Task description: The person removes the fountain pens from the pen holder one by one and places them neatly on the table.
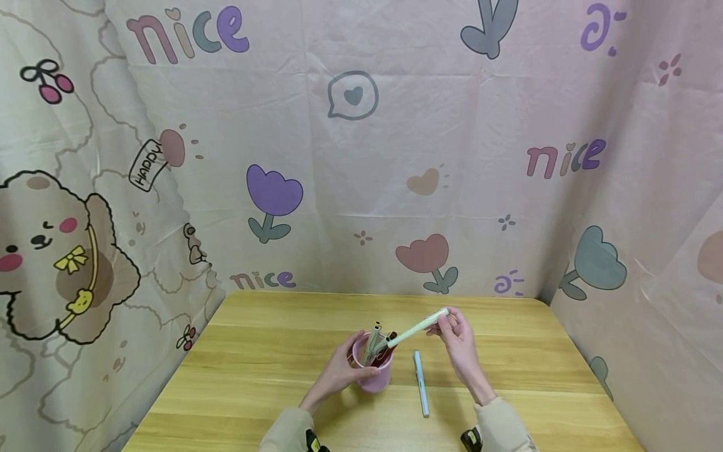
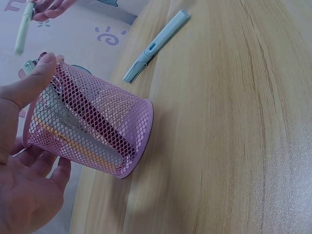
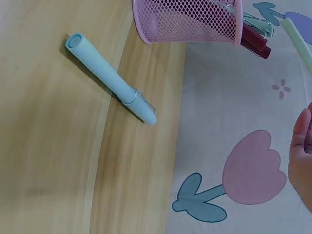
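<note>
My left hand (image 1: pixel 337 370) grips a pink mesh pen holder (image 1: pixel 375 382) near its rim, thumb on the near side. Inside the holder are dark red pens (image 3: pixel 254 40) and pale green ones, partly seen through the mesh in the left wrist view. Up and to the right, my right hand (image 1: pixel 460 342) pinches one end of a pale green pen (image 1: pixel 419 328). That pen slants down to the left, its lower end over the holder's mouth; whether it touches the other pens I cannot tell. A light blue pen (image 1: pixel 421 384) with a clip lies on the table between the hands.
The wooden table (image 1: pixel 254 364) reaches back to a hanging cloth (image 1: pixel 350 163) printed with flowers and words. More printed cloth hangs at the left and right sides. Dark straps (image 1: pixel 471 439) show at both sleeves.
</note>
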